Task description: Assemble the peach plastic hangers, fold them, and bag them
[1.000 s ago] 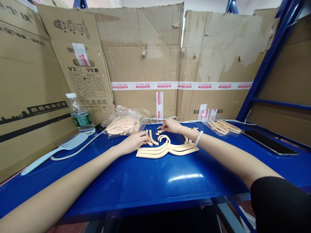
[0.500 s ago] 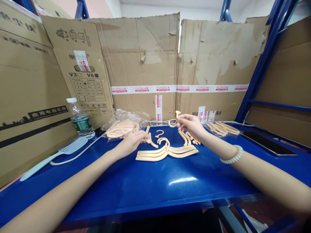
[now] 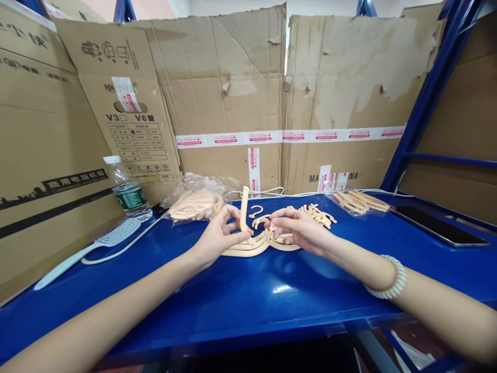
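Observation:
My left hand (image 3: 221, 233) pinches a beige hanger arm (image 3: 244, 207), a curved bar held upright. Close by on the right, my right hand (image 3: 301, 228) has its fingers bent around a hanger hook, which they mostly hide. Below both hands, several beige folding hangers (image 3: 248, 253) lie stacked on the blue table (image 3: 233, 300), partly covered by my fingers. A loose hook (image 3: 255, 211) rests behind them. Past my right hand, a pile of small beige hanger parts (image 3: 320, 215) lies on the table.
At the left stand a water bottle (image 3: 131, 194) and a pale blue hairbrush (image 3: 112, 235). A plastic bag of beige parts (image 3: 194, 204) sits behind my left hand. On the right lie another bag of bars (image 3: 359, 201) and a phone (image 3: 438, 225). Cardboard (image 3: 229, 93) walls the back.
My left hand has lifted a hanger arm upright off the table. My right hand has come down and left, toward my left hand, with the hook.

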Tool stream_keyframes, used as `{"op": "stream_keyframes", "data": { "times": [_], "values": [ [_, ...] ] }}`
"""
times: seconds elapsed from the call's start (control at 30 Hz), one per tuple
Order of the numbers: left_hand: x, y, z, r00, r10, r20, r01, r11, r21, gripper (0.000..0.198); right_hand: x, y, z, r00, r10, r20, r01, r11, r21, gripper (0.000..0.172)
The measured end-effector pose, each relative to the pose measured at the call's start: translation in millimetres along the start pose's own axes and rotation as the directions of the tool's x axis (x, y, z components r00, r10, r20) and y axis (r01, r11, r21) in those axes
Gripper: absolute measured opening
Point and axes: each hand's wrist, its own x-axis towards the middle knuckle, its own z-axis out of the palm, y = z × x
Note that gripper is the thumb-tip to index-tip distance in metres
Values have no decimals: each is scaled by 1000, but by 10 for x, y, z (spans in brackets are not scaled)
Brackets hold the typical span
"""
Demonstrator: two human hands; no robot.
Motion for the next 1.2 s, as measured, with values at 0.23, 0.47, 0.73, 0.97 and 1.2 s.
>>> {"op": "stream_keyframes", "data": {
  "times": [0.23, 0.47, 0.73, 0.97, 1.2],
  "values": [
    [-85, 23, 133, 999, -39, 4, 39, 999, -12, 35, -43, 35, 18, 998, -54, -20, 54, 998, 30, 51],
    [-134, 15, 143, 998, 53, -40, -47, 987, 154, 27, -8, 63, -21, 998, -57, 33, 57, 998, 4, 46],
    [-159, -24, 166, 994, 105, -12, -100, 970, 223, 26, -36, 73, -39, 982, 68, 177, -67, 998, -10, 32],
    [-213, 8, 207, 981, 188, 36, -188, 908, 374, 21, -62, 62, 9, 967, 122, 223, -121, 992, -21, 34],
    [-241, 25, 226, 981, 190, 28, -184, 890, 417, 18, -69, 63, 22, 962, 122, 242, -120, 992, -21, 28]
  ]
}}
